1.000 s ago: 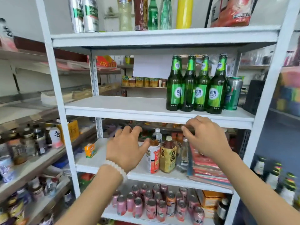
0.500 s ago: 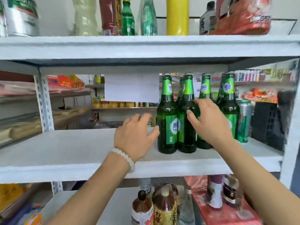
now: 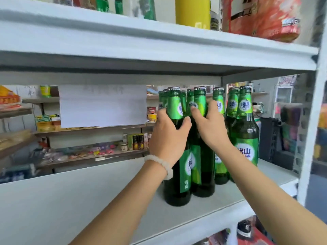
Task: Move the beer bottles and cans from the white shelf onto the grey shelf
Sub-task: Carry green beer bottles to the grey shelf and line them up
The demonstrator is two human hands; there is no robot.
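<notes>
Several green beer bottles stand upright in a cluster on the white shelf [image 3: 74, 200]. My left hand [image 3: 168, 137], with a white bead bracelet on the wrist, grips the shoulder of the front left bottle [image 3: 178, 188]. My right hand [image 3: 208, 128] is wrapped round the neck and shoulder of the bottle beside it [image 3: 203, 177]. More bottles stand behind and to the right, the nearest of them the front right bottle [image 3: 246, 138]. A green can [image 3: 258, 126] shows only as a sliver behind that bottle. No grey shelf can be picked out for certain.
The shelf board above [image 3: 123, 43] hangs low over the bottle caps and carries bottles and a red bag [image 3: 260, 16]. A white upright post [image 3: 311, 138] closes the right side. A white paper sheet [image 3: 102, 105] hangs behind. Other store shelves with goods lie beyond.
The view has moved closer and up to the beer shelf. Both hands rose from the shelf edge and closed round the two front bottles.
</notes>
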